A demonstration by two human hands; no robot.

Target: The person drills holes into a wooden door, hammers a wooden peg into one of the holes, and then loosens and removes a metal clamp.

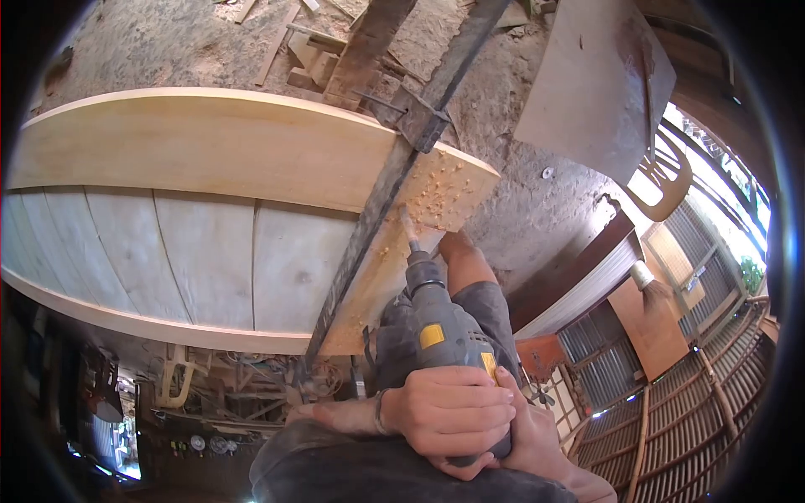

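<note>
This is a woodworking shop. A big wooden panel (210,210) of joined boards fills my view, with a bar clamp (381,189) across its end and drill shavings (436,197) scattered on it. Beyond the panel, offcuts (306,59) litter the dirt floor (168,42). Right of the panel are a plywood sheet (587,75), a curved chair part (667,180) and slatted frames (713,402). I grip a power drill (432,335) at the panel's edge.

A grey drill (436,335) with a yellow label is gripped, its bit (408,228) set against a pale wooden panel (251,159), where shavings (438,191) are scattered.
</note>
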